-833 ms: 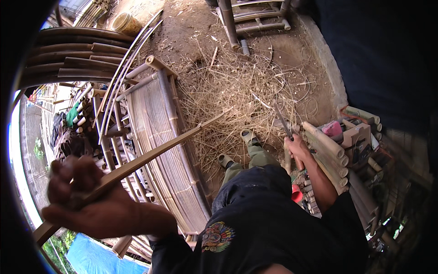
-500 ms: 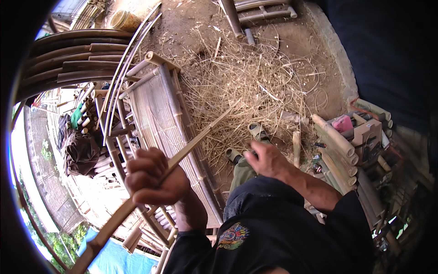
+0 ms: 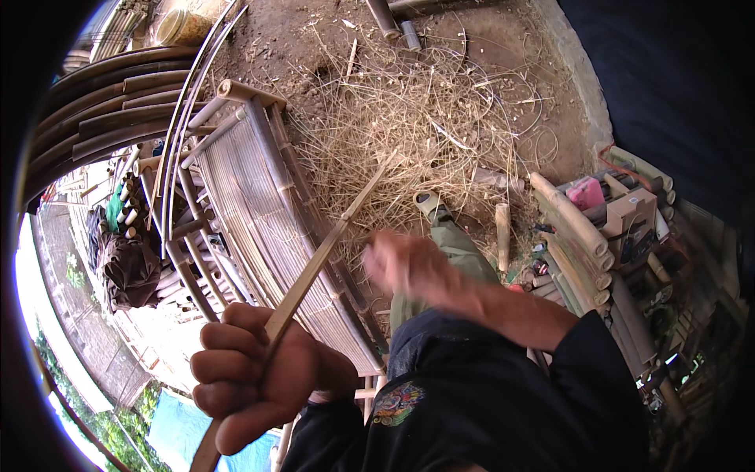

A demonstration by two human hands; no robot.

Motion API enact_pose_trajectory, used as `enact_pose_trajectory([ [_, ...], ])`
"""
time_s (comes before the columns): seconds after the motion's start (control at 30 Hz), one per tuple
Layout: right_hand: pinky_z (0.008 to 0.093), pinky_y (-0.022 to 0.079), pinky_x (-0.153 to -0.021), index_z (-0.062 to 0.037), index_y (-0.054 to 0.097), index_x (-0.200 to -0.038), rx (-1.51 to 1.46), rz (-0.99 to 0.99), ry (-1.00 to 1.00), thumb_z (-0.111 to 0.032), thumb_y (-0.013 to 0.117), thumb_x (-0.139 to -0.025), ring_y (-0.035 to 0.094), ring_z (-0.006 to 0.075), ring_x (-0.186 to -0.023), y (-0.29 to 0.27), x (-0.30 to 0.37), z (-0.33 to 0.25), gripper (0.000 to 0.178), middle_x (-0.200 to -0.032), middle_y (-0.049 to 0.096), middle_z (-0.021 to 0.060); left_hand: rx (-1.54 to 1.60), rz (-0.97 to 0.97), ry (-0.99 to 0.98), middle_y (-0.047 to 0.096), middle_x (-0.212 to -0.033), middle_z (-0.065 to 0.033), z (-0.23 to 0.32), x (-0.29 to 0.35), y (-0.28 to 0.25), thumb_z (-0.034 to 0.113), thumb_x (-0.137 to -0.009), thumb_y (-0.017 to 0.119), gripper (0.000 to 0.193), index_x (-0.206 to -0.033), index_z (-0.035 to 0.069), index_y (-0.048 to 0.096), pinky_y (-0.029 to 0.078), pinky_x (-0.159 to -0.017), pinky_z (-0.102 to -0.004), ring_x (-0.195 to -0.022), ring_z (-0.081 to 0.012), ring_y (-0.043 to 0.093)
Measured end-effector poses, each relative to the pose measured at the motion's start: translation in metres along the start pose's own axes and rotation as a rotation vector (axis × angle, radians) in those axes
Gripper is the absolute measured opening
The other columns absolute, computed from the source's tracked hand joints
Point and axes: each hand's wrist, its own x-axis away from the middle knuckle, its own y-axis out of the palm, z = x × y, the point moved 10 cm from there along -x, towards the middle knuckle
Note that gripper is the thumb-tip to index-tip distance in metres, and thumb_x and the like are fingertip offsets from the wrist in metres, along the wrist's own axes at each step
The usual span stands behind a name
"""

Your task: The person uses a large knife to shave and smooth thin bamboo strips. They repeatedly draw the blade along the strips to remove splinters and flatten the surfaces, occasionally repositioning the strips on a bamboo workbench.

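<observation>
My left hand is closed around a long thin bamboo strip that slants from the lower left up toward the middle, its far tip over the pile of shavings. My right hand is blurred, close to the strip's middle, just right of it. I cannot tell whether its fingers hold anything. My dark sleeves and dark shirt fill the lower middle.
A slatted bamboo bench frame stands left of the strip. Dry bamboo shavings cover the dirt ground ahead. Cut bamboo tubes, a pink container and small boxes lie stacked at right. Curved bamboo poles lean at far left.
My left hand with the strip has moved rightward and nearer the middle. My right hand has left the bamboo stack at right and swung in toward the strip.
</observation>
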Motion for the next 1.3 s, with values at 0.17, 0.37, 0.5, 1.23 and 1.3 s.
enact_pose_trajectory([
  [0.17, 0.0445, 0.050, -0.052, -0.0045, 0.057, -0.091, 0.352, -0.195, 0.631, -0.028, 0.054, -0.091, 0.062, 0.0309, -0.060, 0.036, 0.050, 0.245, 0.023, -0.067, 0.060, 0.0142, -0.065, 0.114, 0.054, 0.028, -0.065, 0.0004, -0.014, -0.005, -0.031, 0.062, -0.097, 0.030, 0.056, -0.068, 0.015, 0.028, 0.019, -0.047, -0.0239, -0.055, -0.0108, 0.023],
  [0.37, 0.0392, 0.051, -0.051, -0.0045, 0.055, -0.084, 0.405, -0.272, 0.627, -0.033, 0.050, -0.092, 0.062, 0.0280, -0.058, 0.054, 0.023, 0.316, 0.030, -0.067, 0.061, 0.0113, -0.337, 0.074, -0.040, 0.029, -0.060, 0.0001, -0.087, 0.029, -0.059, 0.064, -0.096, 0.030, 0.058, -0.066, 0.015, 0.028, 0.022, -0.043, -0.0219, -0.051, -0.0103, 0.028],
  [0.5, 0.0317, 0.043, -0.037, -0.0081, 0.055, -0.079, 0.210, -0.159, 0.125, -0.028, 0.052, -0.094, 0.049, 0.0158, -0.045, 0.092, -0.025, 0.273, 0.025, -0.060, 0.053, 0.0046, -0.224, 0.127, -0.104, 0.028, -0.061, 0.0009, -0.146, 0.067, -0.077, 0.057, -0.097, 0.039, 0.054, -0.066, 0.014, 0.029, 0.020, -0.045, -0.0233, -0.051, -0.0105, 0.027],
  [1.23, 0.0327, 0.035, -0.036, -0.0051, 0.053, -0.088, 0.393, -0.068, 0.245, -0.023, 0.051, -0.095, 0.041, 0.0118, -0.046, 0.141, -0.029, 0.445, 0.020, -0.061, 0.050, 0.0023, -0.114, 0.135, -0.125, 0.031, -0.065, 0.0042, -0.181, 0.071, -0.104, 0.061, -0.097, 0.033, 0.054, -0.066, 0.017, 0.036, 0.024, -0.048, -0.0247, -0.057, -0.0114, 0.030],
  [1.3, 0.0338, 0.037, -0.038, -0.0054, 0.053, -0.087, 0.366, -0.226, 0.552, -0.023, 0.052, -0.094, 0.042, 0.0130, -0.046, 0.150, -0.022, 0.507, 0.019, -0.061, 0.051, 0.0027, -0.274, 0.261, -0.136, 0.029, -0.064, 0.0039, -0.211, 0.094, -0.122, 0.065, -0.095, 0.034, 0.057, -0.063, 0.017, 0.035, 0.022, -0.045, -0.0243, -0.054, -0.0114, 0.028],
])
